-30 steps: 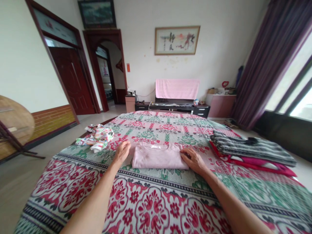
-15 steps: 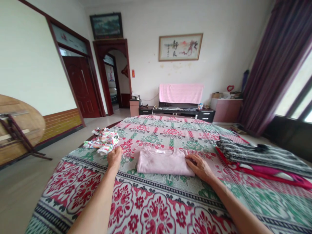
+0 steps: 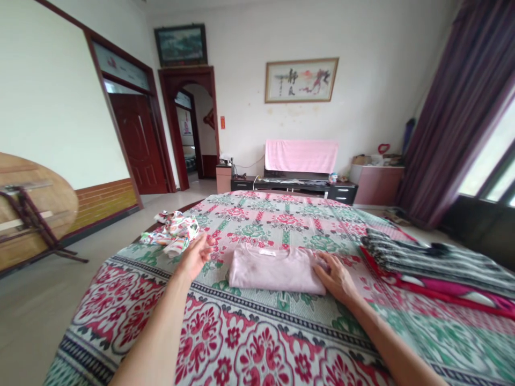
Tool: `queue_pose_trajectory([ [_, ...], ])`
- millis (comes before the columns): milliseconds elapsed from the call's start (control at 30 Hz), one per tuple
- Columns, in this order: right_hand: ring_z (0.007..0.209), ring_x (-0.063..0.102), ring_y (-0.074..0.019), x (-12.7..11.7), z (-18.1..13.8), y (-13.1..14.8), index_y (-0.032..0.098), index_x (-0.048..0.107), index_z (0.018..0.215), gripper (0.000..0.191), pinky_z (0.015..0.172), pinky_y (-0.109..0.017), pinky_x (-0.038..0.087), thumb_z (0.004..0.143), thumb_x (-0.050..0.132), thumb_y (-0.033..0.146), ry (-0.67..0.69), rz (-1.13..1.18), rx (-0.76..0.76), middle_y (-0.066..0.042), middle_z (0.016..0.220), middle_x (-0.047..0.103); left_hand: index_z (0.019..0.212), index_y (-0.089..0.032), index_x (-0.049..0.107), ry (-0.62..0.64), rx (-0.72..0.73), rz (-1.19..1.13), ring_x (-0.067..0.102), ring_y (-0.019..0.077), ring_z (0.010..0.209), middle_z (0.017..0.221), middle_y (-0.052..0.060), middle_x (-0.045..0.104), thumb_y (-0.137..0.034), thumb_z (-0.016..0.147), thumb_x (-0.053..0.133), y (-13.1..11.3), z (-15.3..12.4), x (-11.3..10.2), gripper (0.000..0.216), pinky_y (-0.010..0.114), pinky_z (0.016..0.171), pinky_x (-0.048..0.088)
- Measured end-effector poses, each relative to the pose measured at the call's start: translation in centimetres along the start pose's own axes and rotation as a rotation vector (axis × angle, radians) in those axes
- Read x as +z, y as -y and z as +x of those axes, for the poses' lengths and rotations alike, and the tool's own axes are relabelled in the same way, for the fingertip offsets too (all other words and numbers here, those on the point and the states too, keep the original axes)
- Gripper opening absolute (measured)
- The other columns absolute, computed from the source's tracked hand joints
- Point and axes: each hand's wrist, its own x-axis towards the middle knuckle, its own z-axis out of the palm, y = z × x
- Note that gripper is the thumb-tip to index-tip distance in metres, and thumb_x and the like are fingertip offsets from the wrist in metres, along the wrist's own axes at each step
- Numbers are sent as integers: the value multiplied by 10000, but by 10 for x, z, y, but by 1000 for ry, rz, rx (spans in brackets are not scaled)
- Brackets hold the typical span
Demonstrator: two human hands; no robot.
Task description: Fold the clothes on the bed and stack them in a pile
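Note:
A pale pink shirt (image 3: 276,272), folded into a flat rectangle with its neckline and label on the far side, lies on the patterned bedspread (image 3: 225,343). My right hand (image 3: 335,276) rests on the shirt's right end, fingers spread and lying over the fabric. To the left of the shirt, my left hand (image 3: 197,256) is raised with its fingers apart and nothing in them. Just beyond that hand sits a crumpled garment in a colourful print (image 3: 175,231); I see no grip on it.
On the right lies a stack of folded cloths, a black-and-white striped one (image 3: 426,262) over a red and pink one (image 3: 450,292). A round folding table (image 3: 36,198) leans at the left wall. A low black cabinet (image 3: 298,185) stands beyond the bed.
My left hand has opened from a closed shape and shifted slightly right. My right hand stays at the shirt's right end. The whole view has shifted a little.

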Motion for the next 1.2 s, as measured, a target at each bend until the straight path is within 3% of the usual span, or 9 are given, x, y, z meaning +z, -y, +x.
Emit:
queue_pose_trajectory([
  [67,973,608,-259,3,1,-4,193,656,974,350,873,-409,474,757,525,434,-28,-32,8,-118,1061,648,842,-167,646,-35,9,473,594,127,617,809,61,666,-412,700,659,12,-3,16,283,201,480,375],
  [167,951,618,-244,4,3,-3,207,697,811,302,882,-382,473,790,498,434,39,-31,-31,-97,979,680,599,-164,627,-99,266,1111,611,192,711,710,81,650,-464,753,556,24,-11,36,345,265,594,397],
  [267,897,635,-231,2,6,2,210,710,738,324,842,-356,491,811,475,421,86,-36,-59,-84,927,695,509,-183,594,-53,454,1421,608,206,754,709,94,654,-508,799,456,30,-20,48,457,287,678,392],
  [500,828,650,-212,-2,9,11,213,712,693,325,782,-333,502,811,453,371,114,-79,-82,-70,866,705,536,-198,650,101,488,1530,601,177,745,767,74,665,-479,803,454,39,-23,56,434,270,706,378],
  [767,908,637,-207,4,12,15,220,678,587,290,829,-318,465,781,483,310,172,-102,-2,-52,878,713,606,-192,672,113,433,1581,598,163,768,820,58,665,-443,775,492,38,-22,60,352,252,694,374],
  [1000,960,609,-190,1,14,21,198,697,605,279,836,-263,427,763,488,294,243,-99,106,-67,987,701,581,-183,668,83,378,1591,596,168,791,859,58,674,-447,769,482,39,-17,57,374,254,735,384],
  [1200,836,609,-161,1,13,31,189,654,558,251,760,-223,397,757,516,254,253,-137,149,-40,862,701,709,-190,677,103,364,1595,599,182,884,941,59,680,-370,763,489,43,-17,61,266,239,770,387],
])
